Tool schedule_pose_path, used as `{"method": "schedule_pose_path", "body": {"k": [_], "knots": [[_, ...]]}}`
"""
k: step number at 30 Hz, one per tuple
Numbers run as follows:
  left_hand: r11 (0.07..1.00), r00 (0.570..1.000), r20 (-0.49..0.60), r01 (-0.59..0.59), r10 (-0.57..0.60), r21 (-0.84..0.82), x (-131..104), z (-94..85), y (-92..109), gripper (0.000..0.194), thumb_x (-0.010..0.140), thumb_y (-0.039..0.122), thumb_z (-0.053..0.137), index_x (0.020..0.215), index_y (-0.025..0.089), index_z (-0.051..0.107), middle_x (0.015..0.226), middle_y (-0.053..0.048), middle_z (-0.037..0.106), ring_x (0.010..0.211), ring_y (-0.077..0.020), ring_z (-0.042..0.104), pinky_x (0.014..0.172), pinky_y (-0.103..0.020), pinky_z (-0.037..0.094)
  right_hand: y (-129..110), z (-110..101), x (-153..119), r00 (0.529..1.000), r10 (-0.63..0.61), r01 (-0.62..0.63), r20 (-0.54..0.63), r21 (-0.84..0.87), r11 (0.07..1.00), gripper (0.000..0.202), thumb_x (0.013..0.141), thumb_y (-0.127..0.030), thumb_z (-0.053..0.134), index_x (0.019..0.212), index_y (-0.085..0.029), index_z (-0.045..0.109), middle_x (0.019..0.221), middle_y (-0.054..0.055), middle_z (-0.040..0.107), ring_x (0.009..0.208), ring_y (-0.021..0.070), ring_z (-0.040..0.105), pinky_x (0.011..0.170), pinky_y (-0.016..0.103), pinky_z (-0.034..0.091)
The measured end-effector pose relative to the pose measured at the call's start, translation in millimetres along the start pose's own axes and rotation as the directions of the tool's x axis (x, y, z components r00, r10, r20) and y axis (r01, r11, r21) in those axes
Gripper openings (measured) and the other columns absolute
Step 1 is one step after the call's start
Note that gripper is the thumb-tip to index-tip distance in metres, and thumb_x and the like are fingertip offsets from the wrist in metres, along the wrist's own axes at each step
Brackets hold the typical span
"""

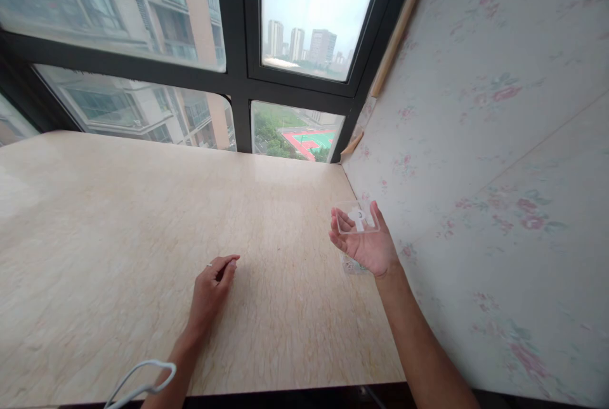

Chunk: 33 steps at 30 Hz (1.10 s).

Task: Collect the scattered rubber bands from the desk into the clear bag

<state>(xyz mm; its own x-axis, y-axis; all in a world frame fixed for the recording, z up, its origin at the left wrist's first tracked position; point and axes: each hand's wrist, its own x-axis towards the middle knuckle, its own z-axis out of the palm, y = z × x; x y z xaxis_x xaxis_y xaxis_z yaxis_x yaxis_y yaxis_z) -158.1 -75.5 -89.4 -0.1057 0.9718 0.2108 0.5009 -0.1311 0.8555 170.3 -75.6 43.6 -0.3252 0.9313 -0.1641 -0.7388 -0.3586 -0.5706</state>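
Observation:
My right hand is turned palm up near the wall, its fingers curled up around a clear plastic lid with a white mark on it. Below that hand, partly hidden by it, a clear box with small items inside sits on the stone counter. Over the counter's left-middle part, my left hand has its thumb and index finger pressed together, with a ring on one finger. Whatever may be between those fingertips is too small to make out.
A flowered wall rises along the right side. Dark window frames stand behind the counter. A white cable loops beside my left forearm at the bottom left.

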Motion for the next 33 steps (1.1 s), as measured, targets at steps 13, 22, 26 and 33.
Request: {"method": "schedule_pose_path", "body": {"k": [13, 22, 26, 33], "knots": [[0.996, 0.996, 0.07, -0.056, 0.06, -0.065, -24, 16.7, 85, 0.037, 0.083, 0.046, 0.055, 0.108, 0.02, 0.062, 0.101, -0.008, 0.068, 0.086, -0.0227, 0.065, 0.071, -0.036, 0.054, 54, 10, -29, 0.986, 0.166, -0.167, 0.017, 0.112, 0.979, 0.056, 0.087, -0.058, 0.052, 0.113, -0.008, 0.06, 0.11, 0.015, 0.068, 0.096, 0.0215, 0.065, 0.08, 0.033, 0.051], [0.889, 0.832, 0.345, -0.333, 0.434, -0.314, -43, 43.1, 161, 0.068, 0.076, 0.036, 0.073, 0.135, 0.028, 0.041, 0.135, -0.011, 0.051, 0.121, -0.0283, 0.051, 0.1, -0.048, 0.043, 67, 6, -54, 0.989, 0.15, -0.149, -0.015, 0.045, 0.988, 0.057, 0.089, -0.059, 0.048, 0.112, -0.009, 0.062, 0.11, 0.014, 0.068, 0.099, 0.022, 0.065, 0.079, 0.031, 0.05], [0.891, 0.846, 0.315, -0.344, 0.431, -0.296, -39, 64.4, 157, 0.069, 0.075, 0.04, 0.073, 0.135, 0.028, 0.041, 0.13, -0.011, 0.056, 0.115, -0.0272, 0.056, 0.094, -0.045, 0.048, 58, -16, -69, 0.952, -0.2, 0.118, -0.233, -0.325, 0.939, 0.047, 0.087, -0.056, 0.053, 0.117, -0.02, 0.061, 0.123, 0.011, 0.063, 0.109, 0.0251, 0.06, 0.089, 0.039, 0.049], [0.883, 0.745, 0.478, -0.427, 0.466, -0.196, -17, 122.5, 149, 0.071, 0.073, 0.039, 0.075, 0.135, 0.025, 0.042, 0.135, -0.01, 0.052, 0.124, -0.0277, 0.048, 0.104, -0.048, 0.039, 36, -78, -92, 0.81, -0.582, 0.127, 0.075, -0.991, 0.05, 0.051, 0.091, -0.039, 0.054, 0.14, -0.037, 0.042, 0.149, -0.002, 0.037, 0.138, 0.0231, 0.031, 0.115, 0.049, 0.021]]}}
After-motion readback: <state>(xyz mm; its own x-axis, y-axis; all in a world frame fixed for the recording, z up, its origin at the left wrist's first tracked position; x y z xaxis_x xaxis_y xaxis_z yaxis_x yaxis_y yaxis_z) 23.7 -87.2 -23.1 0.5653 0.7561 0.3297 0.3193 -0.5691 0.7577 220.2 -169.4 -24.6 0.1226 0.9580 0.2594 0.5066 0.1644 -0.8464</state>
